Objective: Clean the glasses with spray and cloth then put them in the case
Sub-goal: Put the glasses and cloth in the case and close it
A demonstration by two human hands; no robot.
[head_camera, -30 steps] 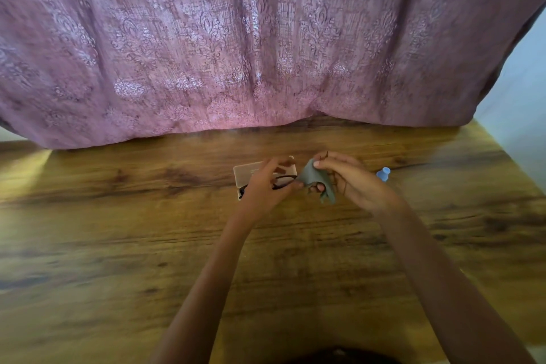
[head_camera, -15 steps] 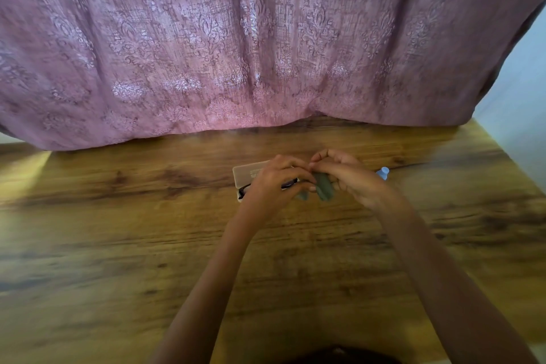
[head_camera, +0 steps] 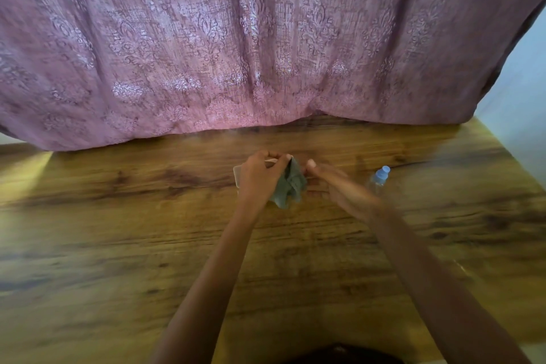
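Observation:
My left hand (head_camera: pixel 260 176) pinches the top of a grey cloth (head_camera: pixel 291 188), which hangs bunched from its fingertips over the wooden table (head_camera: pixel 147 245). The glasses do not show; the cloth and my left hand cover that spot. Just behind my left hand lies the beige glasses case (head_camera: pixel 237 174), mostly hidden. My right hand (head_camera: pixel 334 185) is blurred by motion just right of the cloth, thumb up and fingers stretched out, with nothing visible in it. A small clear spray bottle (head_camera: pixel 379 177) with a blue cap stands to the right of my right hand.
A mauve patterned curtain (head_camera: pixel 266 38) hangs along the table's far edge. The table's right edge (head_camera: pixel 502 145) runs close to a pale wall.
The cloth has passed from my right hand to my left, which now holds it hanging. My right hand has let go and drawn a little to the right, uncovering the spray bottle.

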